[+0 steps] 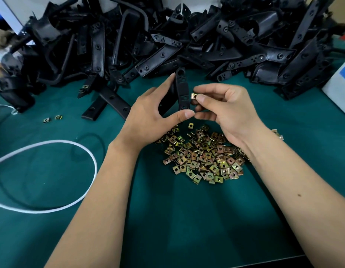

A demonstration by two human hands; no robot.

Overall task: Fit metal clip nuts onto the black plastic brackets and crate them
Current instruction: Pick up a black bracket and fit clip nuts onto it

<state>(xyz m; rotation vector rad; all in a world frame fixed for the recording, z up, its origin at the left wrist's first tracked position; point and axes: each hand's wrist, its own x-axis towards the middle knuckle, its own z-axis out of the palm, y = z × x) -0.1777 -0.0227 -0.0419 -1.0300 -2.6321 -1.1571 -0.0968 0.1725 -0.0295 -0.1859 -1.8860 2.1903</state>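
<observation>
My left hand (152, 111) holds a black plastic bracket (182, 89) upright above the green table, thumb at its lower end and fingers along its left side. My right hand (224, 107) pinches a brass-coloured metal clip nut (193, 96) between thumb and forefinger, right beside the bracket's right edge. Whether the nut touches the bracket I cannot tell. A heap of loose clip nuts (202, 155) lies on the table under my wrists.
A big pile of black brackets (167, 39) fills the back of the green table (177, 219). Two stray clip nuts (52, 118) lie at the left. A white cord (51, 144) loops across the left side. A pale box (340, 88) stands at the right edge.
</observation>
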